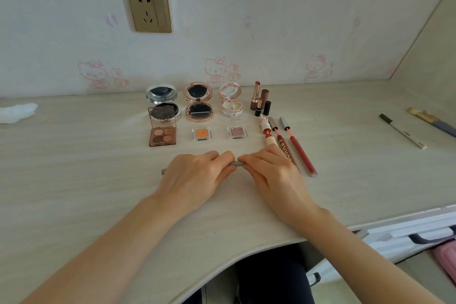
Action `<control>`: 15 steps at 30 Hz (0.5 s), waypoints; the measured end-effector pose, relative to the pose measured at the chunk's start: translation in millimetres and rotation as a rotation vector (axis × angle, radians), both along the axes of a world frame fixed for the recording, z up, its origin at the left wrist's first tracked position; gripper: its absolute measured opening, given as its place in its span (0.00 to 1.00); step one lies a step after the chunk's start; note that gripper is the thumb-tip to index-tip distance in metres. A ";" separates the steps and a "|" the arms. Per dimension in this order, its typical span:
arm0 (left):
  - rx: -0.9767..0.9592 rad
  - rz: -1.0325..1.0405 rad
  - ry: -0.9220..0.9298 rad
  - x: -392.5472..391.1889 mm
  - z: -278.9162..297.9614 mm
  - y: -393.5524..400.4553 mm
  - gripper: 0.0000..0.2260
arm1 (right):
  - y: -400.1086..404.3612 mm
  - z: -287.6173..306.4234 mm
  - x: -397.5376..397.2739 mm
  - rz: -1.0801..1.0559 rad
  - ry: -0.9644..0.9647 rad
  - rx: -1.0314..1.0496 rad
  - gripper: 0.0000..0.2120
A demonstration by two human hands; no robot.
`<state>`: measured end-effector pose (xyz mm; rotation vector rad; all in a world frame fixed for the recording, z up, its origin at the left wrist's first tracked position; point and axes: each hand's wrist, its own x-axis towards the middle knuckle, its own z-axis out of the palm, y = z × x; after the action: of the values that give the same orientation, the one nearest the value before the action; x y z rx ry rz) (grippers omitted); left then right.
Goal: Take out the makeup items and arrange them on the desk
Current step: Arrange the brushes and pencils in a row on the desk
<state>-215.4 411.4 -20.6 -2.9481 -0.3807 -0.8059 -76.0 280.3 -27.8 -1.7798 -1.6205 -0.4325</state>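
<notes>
Both hands, left hand (195,173) and right hand (271,170), grasp one grey pencil (235,163) just before the quad palette (162,134), probably to uncap it for display.

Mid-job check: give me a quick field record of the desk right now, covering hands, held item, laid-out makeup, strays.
left hand: grips grey pencil
right hand: grips the same pencil
back row: three open compacts, lipsticks
front row: eyeshadow quad, orange pan, pink pan
right of pans: lip glosses
strays: white pen, brush, tissue
</notes>
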 end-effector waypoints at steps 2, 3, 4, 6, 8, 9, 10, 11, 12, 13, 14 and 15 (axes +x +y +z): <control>-0.010 -0.009 -0.002 -0.1 -0.5 2.0 0.20 | -0.2 -0.6 0.8 0.006 0.011 0.004 0.07; -0.013 -0.020 -0.006 0.0 -0.3 2.3 0.19 | -0.2 -0.8 1.1 0.007 0.013 0.006 0.07; -0.021 -0.031 -0.009 -0.3 0.3 2.0 0.18 | -0.5 -0.9 1.2 0.007 0.017 0.007 0.07; -0.043 -0.045 -0.014 -1.1 2.6 0.8 0.17 | -1.1 -0.2 1.3 0.008 0.042 0.003 0.08; -0.057 -0.046 -0.032 -2.0 5.6 -0.5 0.17 | -1.7 1.0 1.8 -0.005 0.088 -0.001 0.08; -0.059 -0.042 -0.038 -2.2 7.1 -1.1 0.17 | -1.8 1.5 1.8 -0.019 0.113 -0.001 0.08; -0.060 -0.034 -0.040 -2.6 8.3 -1.5 0.16 | -2.1 1.8 1.6 -0.037 0.134 0.001 0.08; -0.061 -0.023 -0.037 -2.8 9.3 -1.8 0.16 | -2.0 2.3 1.6 -0.057 0.148 0.003 0.09; -0.064 -0.010 -0.031 -3.4 10.0 -2.0 0.15 | -2.1 2.7 1.6 -0.076 0.157 0.007 0.09; -0.067 0.001 -0.024 -4.1 10.6 -2.0 0.14 | -2.2 3.1 1.5 -0.097 0.166 0.012 0.09; -0.073 0.012 -0.017 -5.0 10.7 -1.7 0.13 | -2.5 3.7 1.4 -0.117 0.175 0.016 0.09; -0.081 0.020 -0.014 -5.6 10.8 -1.4 0.12 | -2.7 4.2 1.2 -0.137 0.180 0.020 0.09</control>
<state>-221.1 409.9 -9.7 -3.0093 -0.4538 -0.8278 -74.8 277.6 -23.6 -1.8648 -1.3721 -0.3380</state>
